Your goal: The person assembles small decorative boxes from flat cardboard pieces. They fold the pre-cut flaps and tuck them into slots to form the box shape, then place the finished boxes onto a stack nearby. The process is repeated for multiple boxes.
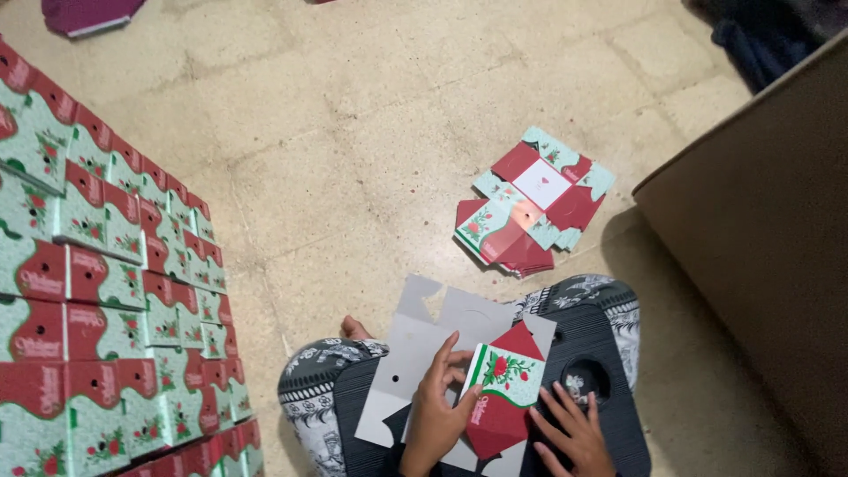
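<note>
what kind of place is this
Likely a home or small workshop floor used for box folding: rows of folded boxes, a pile of flat blanks on the stone floor, another half-folded in the hands.
</note>
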